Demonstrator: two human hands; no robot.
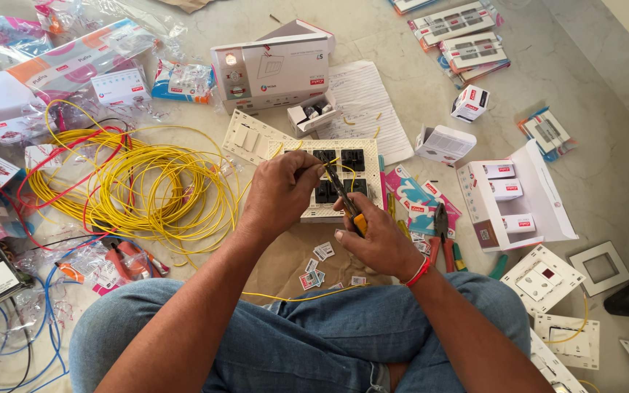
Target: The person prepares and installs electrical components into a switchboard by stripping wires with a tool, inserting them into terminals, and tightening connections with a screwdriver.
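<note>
Both hands meet over the white switch plate on the floor: the left hand apparently pinches a yellow wire end, the right hand grips a yellow-handled tool. Coiled yellow wire lies left, pliers and open boxes right.

The wire coil is bright yellow, with red strands crossing it. The switch plate is off-white, set with black modules. The tool has a yellow-and-black handle. A red thread band circles one wrist. The jeans are faded blue — the floor is pale grey marble, faintly veined. The pliers have red grips.
</note>
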